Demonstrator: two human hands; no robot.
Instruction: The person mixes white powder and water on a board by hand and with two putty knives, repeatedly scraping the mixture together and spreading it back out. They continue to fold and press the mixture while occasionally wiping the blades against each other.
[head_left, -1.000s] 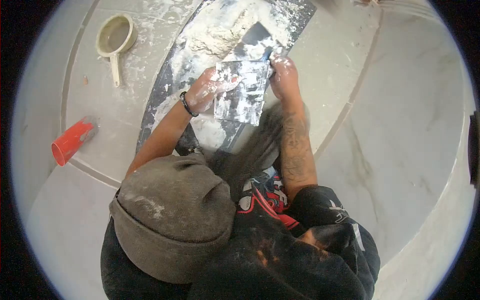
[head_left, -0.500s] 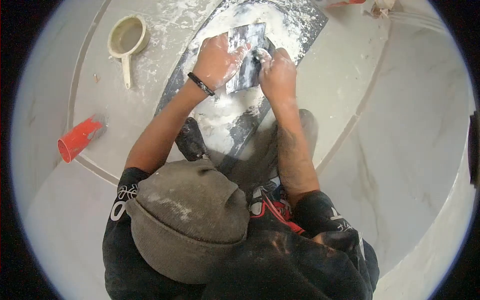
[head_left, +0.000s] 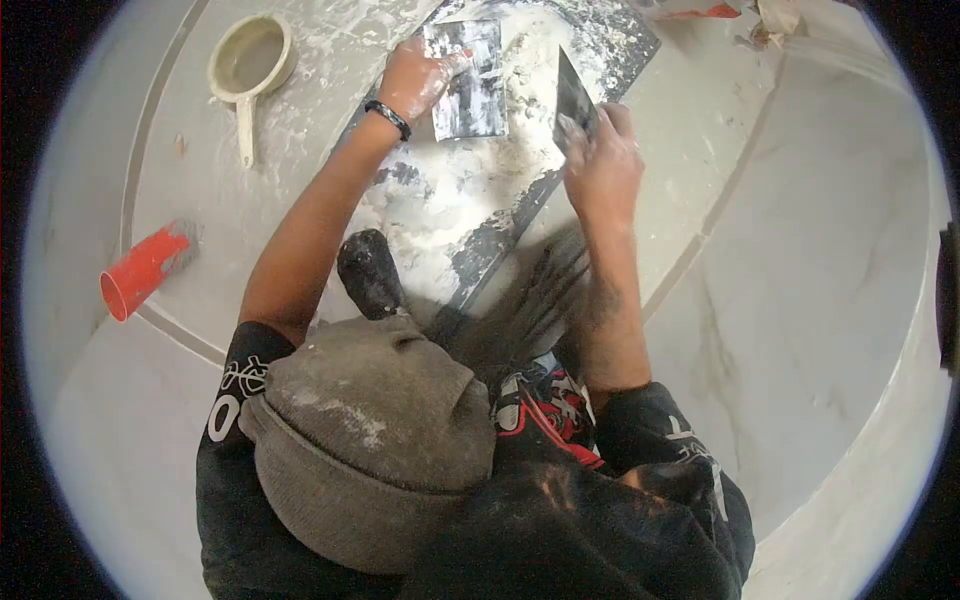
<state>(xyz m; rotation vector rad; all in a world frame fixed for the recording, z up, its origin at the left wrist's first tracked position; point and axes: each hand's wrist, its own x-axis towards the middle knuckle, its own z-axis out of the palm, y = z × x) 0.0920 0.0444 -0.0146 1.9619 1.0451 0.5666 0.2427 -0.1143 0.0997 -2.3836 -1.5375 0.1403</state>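
Note:
My left hand (head_left: 412,82) grips a flat rectangular putty scraper (head_left: 470,100) by its left side, its thumb lying on the face. White paste is smeared over that face. Closed around a second, dark putty scraper (head_left: 575,95), my right hand (head_left: 605,165) keeps it tilted nearly on edge, apart from the first one. Both tools are over a dark board (head_left: 480,255) largely covered in wet white putty (head_left: 410,215). White smears mark the fingers of both hands. The scrapers' handles, if any, are hidden by my hands.
A cream plastic dipper (head_left: 246,110) with a handle stands left of the board. Farther down on the left lies a red cup (head_left: 145,275) with grey residue. A crumpled paper-like scrap (head_left: 782,18) is at the top right. My dark shoe (head_left: 368,272) rests beside the board.
The two scrapers, together half a second ago, are now apart. My left hand has moved up and left with one; my right hand has moved right and slightly down with the other.

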